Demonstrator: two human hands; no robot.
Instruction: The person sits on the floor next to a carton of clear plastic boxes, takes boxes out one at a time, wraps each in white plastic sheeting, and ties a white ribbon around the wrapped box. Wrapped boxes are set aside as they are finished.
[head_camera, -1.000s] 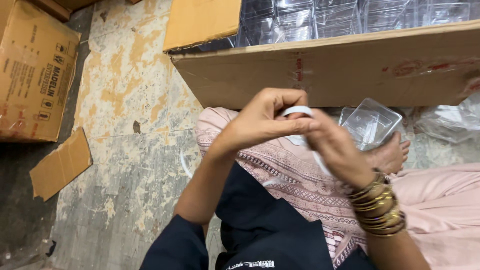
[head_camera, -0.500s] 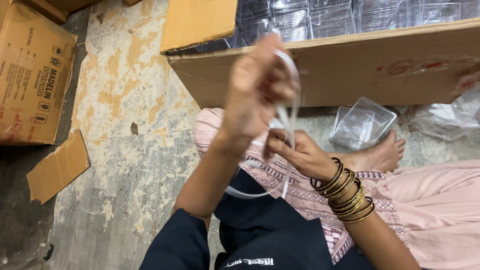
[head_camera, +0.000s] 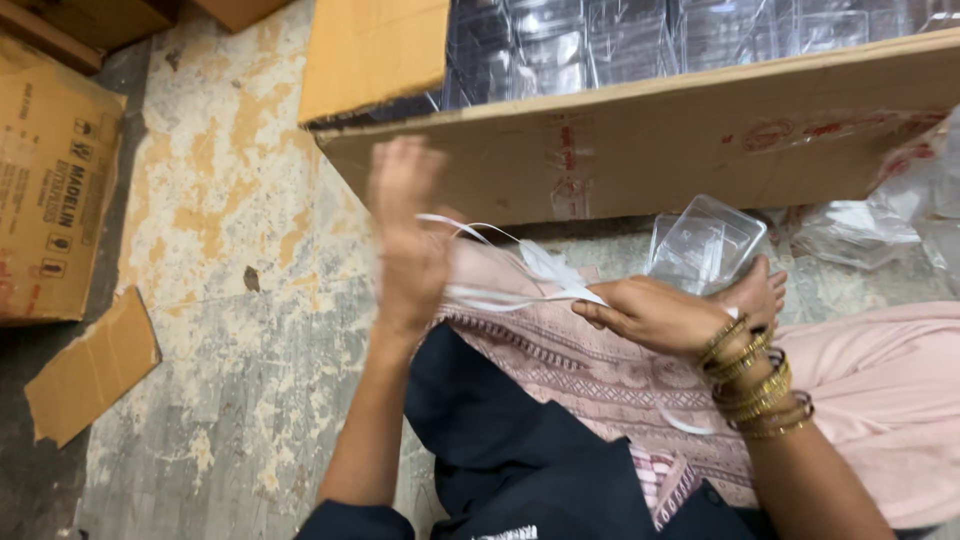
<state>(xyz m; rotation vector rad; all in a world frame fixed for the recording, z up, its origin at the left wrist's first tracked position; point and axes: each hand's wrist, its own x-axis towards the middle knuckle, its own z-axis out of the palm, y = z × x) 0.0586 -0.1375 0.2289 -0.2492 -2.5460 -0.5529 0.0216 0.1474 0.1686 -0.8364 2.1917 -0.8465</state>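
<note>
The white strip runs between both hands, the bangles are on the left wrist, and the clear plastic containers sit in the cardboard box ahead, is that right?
Not quite. The head view shows the gold bangles on the right wrist, not the left. The rest holds: the white strip runs between the left hand and right hand, and the clear plastic containers sit in the cardboard box.

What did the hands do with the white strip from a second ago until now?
The left hand lifted away from the right hand, then swung out sideways, stretching the white strip into loops between them. The right hand dropped slightly and kept pinching its end. The clear plastic container, the big cardboard box and the cardboard scrap stayed put.
</note>
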